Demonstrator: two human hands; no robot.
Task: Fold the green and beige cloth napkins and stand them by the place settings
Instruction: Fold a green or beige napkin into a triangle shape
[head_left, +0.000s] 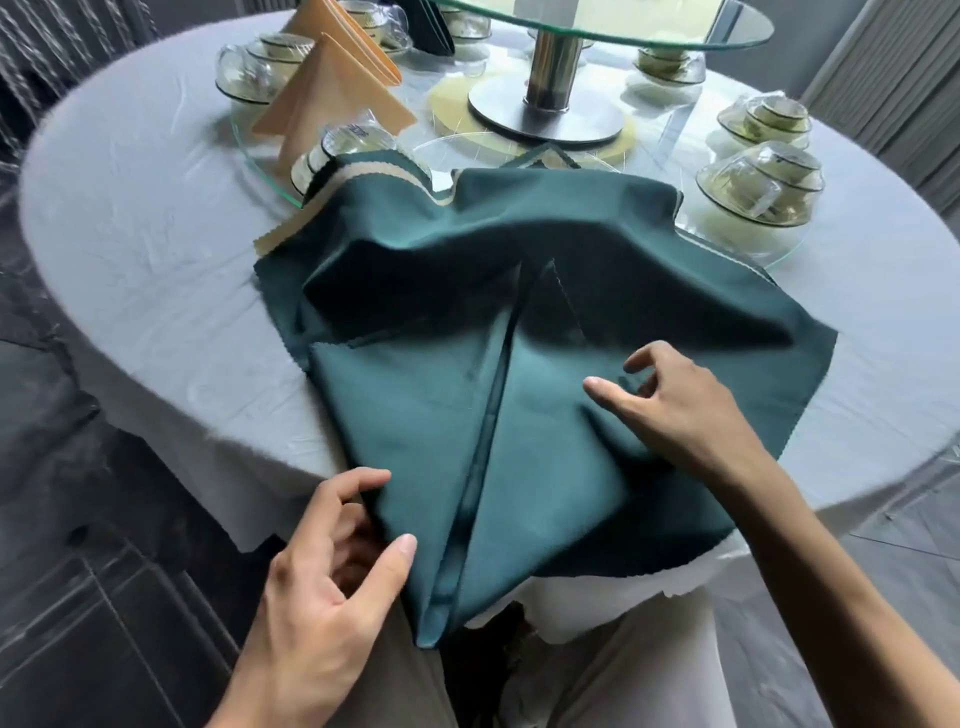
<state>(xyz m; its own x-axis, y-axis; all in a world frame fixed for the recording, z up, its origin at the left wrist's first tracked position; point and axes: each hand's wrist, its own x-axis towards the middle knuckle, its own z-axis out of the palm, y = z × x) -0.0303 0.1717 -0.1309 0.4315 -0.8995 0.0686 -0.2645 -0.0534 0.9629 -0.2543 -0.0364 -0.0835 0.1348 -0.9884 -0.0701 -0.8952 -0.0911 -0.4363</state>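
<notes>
green napkin (545, 441) looks soft, slippery; left hand (332, 561) pinches its 7 o'clock edge, right hand (675, 410) pinches a 3 o'clock fold.

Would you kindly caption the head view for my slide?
Both hands, left hand and right hand, fold a green napkin at the table edge.
</notes>
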